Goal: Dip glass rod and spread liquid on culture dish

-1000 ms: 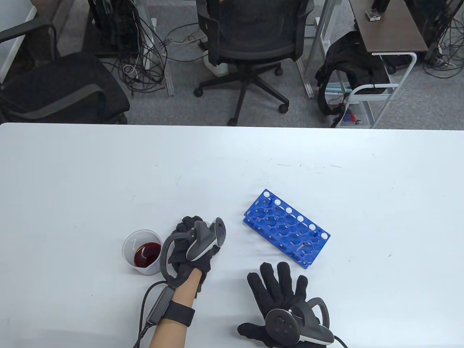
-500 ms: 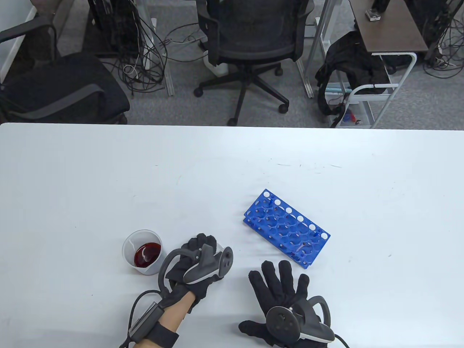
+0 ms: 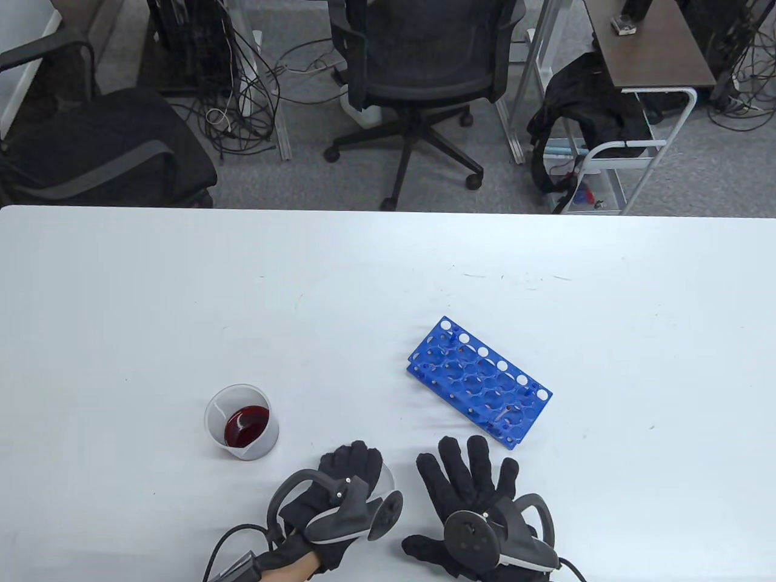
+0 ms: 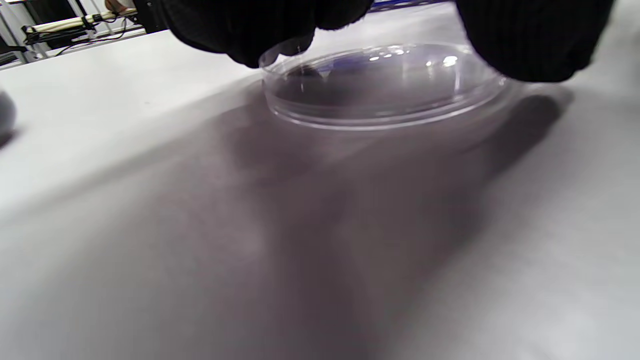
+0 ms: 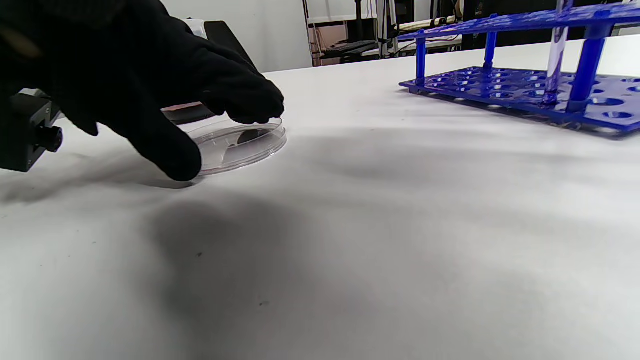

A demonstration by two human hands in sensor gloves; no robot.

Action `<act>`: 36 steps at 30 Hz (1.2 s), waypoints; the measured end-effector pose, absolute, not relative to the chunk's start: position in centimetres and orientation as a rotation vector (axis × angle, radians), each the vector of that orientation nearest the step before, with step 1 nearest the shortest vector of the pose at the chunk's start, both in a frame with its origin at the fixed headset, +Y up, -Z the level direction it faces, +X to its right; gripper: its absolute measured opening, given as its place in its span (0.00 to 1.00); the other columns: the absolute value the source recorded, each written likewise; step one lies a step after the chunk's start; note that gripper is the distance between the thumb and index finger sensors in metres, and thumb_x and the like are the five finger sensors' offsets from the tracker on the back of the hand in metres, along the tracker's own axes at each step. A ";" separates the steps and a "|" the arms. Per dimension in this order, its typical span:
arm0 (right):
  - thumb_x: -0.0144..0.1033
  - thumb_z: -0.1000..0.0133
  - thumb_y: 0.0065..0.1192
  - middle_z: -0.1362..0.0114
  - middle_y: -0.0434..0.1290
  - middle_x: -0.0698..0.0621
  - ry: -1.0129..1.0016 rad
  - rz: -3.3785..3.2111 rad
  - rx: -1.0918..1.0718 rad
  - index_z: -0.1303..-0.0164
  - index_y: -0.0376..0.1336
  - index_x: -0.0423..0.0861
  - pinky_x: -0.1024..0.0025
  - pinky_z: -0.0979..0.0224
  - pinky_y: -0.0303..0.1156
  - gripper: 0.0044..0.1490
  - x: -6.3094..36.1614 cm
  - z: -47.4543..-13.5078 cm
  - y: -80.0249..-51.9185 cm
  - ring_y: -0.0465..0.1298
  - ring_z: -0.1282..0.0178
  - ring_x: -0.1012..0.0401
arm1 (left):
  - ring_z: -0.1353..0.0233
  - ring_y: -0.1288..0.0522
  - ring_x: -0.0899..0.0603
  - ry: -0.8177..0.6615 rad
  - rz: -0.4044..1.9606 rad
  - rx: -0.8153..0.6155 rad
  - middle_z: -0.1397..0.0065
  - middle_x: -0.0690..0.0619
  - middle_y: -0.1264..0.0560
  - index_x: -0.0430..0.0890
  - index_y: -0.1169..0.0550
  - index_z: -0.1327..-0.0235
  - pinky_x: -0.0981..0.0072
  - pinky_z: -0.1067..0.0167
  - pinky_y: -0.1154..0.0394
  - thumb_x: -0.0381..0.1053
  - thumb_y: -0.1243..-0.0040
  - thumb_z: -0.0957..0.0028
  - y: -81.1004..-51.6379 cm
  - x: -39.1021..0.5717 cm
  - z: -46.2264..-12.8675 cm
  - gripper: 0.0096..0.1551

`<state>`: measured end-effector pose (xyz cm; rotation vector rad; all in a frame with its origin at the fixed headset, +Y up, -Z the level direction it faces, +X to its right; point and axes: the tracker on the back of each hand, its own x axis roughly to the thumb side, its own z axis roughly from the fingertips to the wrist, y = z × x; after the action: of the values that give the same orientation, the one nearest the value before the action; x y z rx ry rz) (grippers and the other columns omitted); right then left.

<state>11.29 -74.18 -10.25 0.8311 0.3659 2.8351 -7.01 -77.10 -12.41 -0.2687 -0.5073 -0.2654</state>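
Note:
A clear culture dish (image 4: 385, 90) lies on the white table near the front edge. My left hand (image 3: 354, 464) grips it from above, fingertips on the far rim and thumb on the near side; only a sliver of the dish (image 3: 388, 476) shows in the table view. The right wrist view shows the dish (image 5: 245, 142) under the left hand's fingers (image 5: 240, 100). My right hand (image 3: 470, 479) rests flat on the table just right of it, fingers spread, empty. A beaker of red liquid (image 3: 242, 424) stands to the left. A glass rod (image 5: 556, 45) stands in the blue rack (image 3: 479, 382).
The blue tube rack (image 5: 525, 90) lies slanted just beyond my right hand. Cables trail from the left wrist (image 3: 230, 551) at the table's front edge. Office chairs and a cart stand on the floor beyond the table's far edge (image 3: 388, 209).
My left hand has slid the culture dish toward the front edge and a little to the right, away from the beaker and next to my right hand. The right hand has stayed put.

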 end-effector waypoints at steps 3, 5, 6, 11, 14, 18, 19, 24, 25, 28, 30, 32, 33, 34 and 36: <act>0.77 0.41 0.44 0.14 0.25 0.31 0.366 2.834 0.831 0.13 0.24 0.41 0.12 0.35 0.35 0.69 11.3 -10.2 -74.2 0.28 0.21 0.25 | 0.22 0.30 0.33 -0.531 -0.258 -0.258 0.16 0.40 0.40 0.42 0.40 0.17 0.48 0.24 0.29 0.75 0.41 0.62 -77.2 -6.8 -11.5 0.63; 0.77 0.41 0.44 0.14 0.25 0.31 0.365 2.834 0.833 0.13 0.24 0.41 0.12 0.35 0.35 0.69 11.2 -10.2 -74.2 0.28 0.21 0.25 | 0.22 0.30 0.33 -0.539 -0.245 -0.251 0.16 0.40 0.40 0.42 0.40 0.17 0.48 0.24 0.29 0.75 0.41 0.62 -77.3 -6.8 -11.2 0.63; 0.77 0.41 0.44 0.14 0.25 0.31 0.366 2.834 0.833 0.13 0.24 0.41 0.12 0.35 0.35 0.69 11.2 -10.2 -74.2 0.28 0.21 0.25 | 0.22 0.29 0.33 -0.541 -0.240 -0.250 0.16 0.40 0.40 0.42 0.40 0.17 0.48 0.24 0.29 0.75 0.41 0.62 -77.3 -6.8 -11.1 0.63; 0.77 0.41 0.44 0.14 0.25 0.30 0.374 2.838 0.833 0.13 0.24 0.40 0.12 0.35 0.35 0.69 11.2 -10.2 -74.2 0.28 0.21 0.25 | 0.21 0.30 0.33 -0.538 -0.243 -0.268 0.15 0.40 0.41 0.42 0.41 0.17 0.47 0.24 0.30 0.75 0.42 0.61 -77.3 -6.8 -11.1 0.63; 0.77 0.41 0.44 0.14 0.25 0.30 0.375 2.836 0.830 0.13 0.24 0.41 0.12 0.35 0.35 0.69 11.2 -10.3 -74.2 0.28 0.21 0.25 | 0.18 0.36 0.30 -0.524 -0.236 -0.364 0.14 0.39 0.46 0.42 0.47 0.15 0.43 0.22 0.34 0.77 0.46 0.60 -77.3 -7.1 -11.1 0.65; 0.76 0.41 0.44 0.13 0.25 0.30 0.369 2.835 0.831 0.13 0.25 0.41 0.12 0.35 0.35 0.69 11.2 -10.2 -74.2 0.28 0.21 0.25 | 0.15 0.45 0.26 -0.485 -0.163 -0.397 0.13 0.38 0.54 0.42 0.55 0.15 0.33 0.22 0.41 0.79 0.49 0.59 -76.3 -8.2 -11.0 0.68; 0.77 0.41 0.44 0.13 0.25 0.30 0.368 2.834 0.831 0.13 0.24 0.41 0.12 0.35 0.36 0.69 11.2 -10.2 -74.2 0.28 0.21 0.25 | 0.14 0.47 0.25 -0.470 -0.148 -0.376 0.12 0.38 0.55 0.43 0.56 0.15 0.30 0.22 0.42 0.79 0.50 0.58 -75.7 -8.6 -10.9 0.68; 0.76 0.41 0.44 0.13 0.25 0.30 0.353 2.826 0.825 0.13 0.24 0.40 0.12 0.34 0.36 0.69 11.2 -10.2 -74.2 0.28 0.21 0.25 | 0.14 0.54 0.21 -0.384 -0.064 -0.329 0.12 0.38 0.59 0.44 0.59 0.15 0.20 0.25 0.50 0.81 0.51 0.58 -73.2 -11.3 -10.3 0.69; 0.76 0.41 0.44 0.13 0.26 0.30 0.351 2.824 0.823 0.13 0.25 0.40 0.12 0.34 0.36 0.69 11.2 -10.3 -74.2 0.28 0.21 0.25 | 0.14 0.55 0.20 -0.363 -0.056 -0.333 0.12 0.37 0.61 0.44 0.61 0.16 0.18 0.26 0.51 0.81 0.52 0.58 -73.0 -11.8 -10.2 0.70; 0.76 0.41 0.44 0.13 0.26 0.30 0.341 2.819 0.806 0.13 0.25 0.40 0.12 0.34 0.36 0.69 11.3 -10.3 -74.1 0.29 0.20 0.25 | 0.15 0.59 0.19 -0.320 -0.020 -0.326 0.13 0.37 0.64 0.45 0.64 0.17 0.14 0.28 0.53 0.82 0.53 0.58 -72.5 -13.6 -9.9 0.70; 0.76 0.40 0.44 0.13 0.27 0.30 0.307 2.813 0.791 0.12 0.25 0.40 0.12 0.34 0.37 0.68 11.4 -10.3 -74.0 0.30 0.20 0.25 | 0.15 0.61 0.19 -0.288 -0.004 -0.315 0.13 0.37 0.65 0.47 0.65 0.17 0.13 0.29 0.55 0.82 0.53 0.58 -72.4 -14.6 -9.6 0.70; 0.75 0.40 0.45 0.13 0.28 0.30 0.252 2.806 0.772 0.12 0.26 0.40 0.13 0.33 0.38 0.68 11.6 -10.2 -73.6 0.31 0.20 0.25 | 0.16 0.64 0.19 -0.257 -0.005 -0.291 0.14 0.37 0.67 0.48 0.67 0.18 0.13 0.30 0.57 0.82 0.53 0.58 -72.4 -15.4 -9.5 0.70; 0.75 0.40 0.45 0.13 0.28 0.30 0.232 2.802 0.766 0.12 0.27 0.40 0.13 0.33 0.39 0.68 11.7 -10.1 -73.5 0.31 0.20 0.25 | 0.16 0.65 0.19 -0.243 -0.010 -0.283 0.14 0.37 0.68 0.48 0.67 0.19 0.13 0.30 0.58 0.82 0.53 0.58 -72.3 -15.6 -9.5 0.70; 0.75 0.40 0.45 0.13 0.29 0.29 0.197 2.797 0.752 0.12 0.27 0.40 0.13 0.33 0.39 0.68 11.8 -10.0 -73.2 0.32 0.20 0.25 | 0.17 0.66 0.19 -0.235 -0.017 -0.272 0.15 0.37 0.69 0.48 0.68 0.19 0.13 0.31 0.59 0.82 0.54 0.58 -72.1 -15.8 -9.4 0.70; 0.75 0.41 0.46 0.12 0.31 0.29 0.127 2.785 0.726 0.12 0.28 0.40 0.13 0.32 0.41 0.68 12.2 -9.8 -72.5 0.34 0.19 0.25 | 0.17 0.66 0.19 -0.229 -0.016 -0.248 0.15 0.37 0.69 0.49 0.68 0.19 0.13 0.31 0.59 0.82 0.54 0.58 -71.9 -16.0 -9.5 0.70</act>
<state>12.21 -72.52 -9.77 0.7256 0.1272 2.7847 -15.97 -71.89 -9.46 -0.2476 -0.2291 -0.0161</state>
